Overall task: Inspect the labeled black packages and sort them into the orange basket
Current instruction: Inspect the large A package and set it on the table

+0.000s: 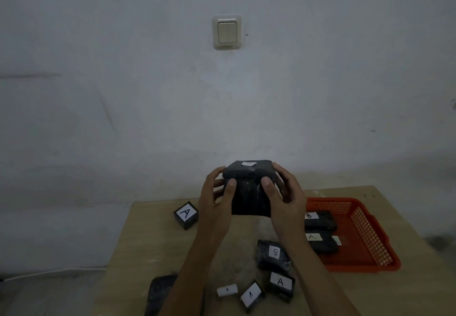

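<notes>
Black package between left hand and right hand, gripped by both above the table

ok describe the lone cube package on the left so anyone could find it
Start at the wooden table and look to its far left edge, across from the orange basket. The cube package stands alone there, a small black box with a white "A" label on top.

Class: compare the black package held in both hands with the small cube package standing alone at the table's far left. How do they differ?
The held package is lifted and larger; the cube package rests on the table. The cube's label reads A; the held one's is unreadable. Both are black with white labels.
</notes>
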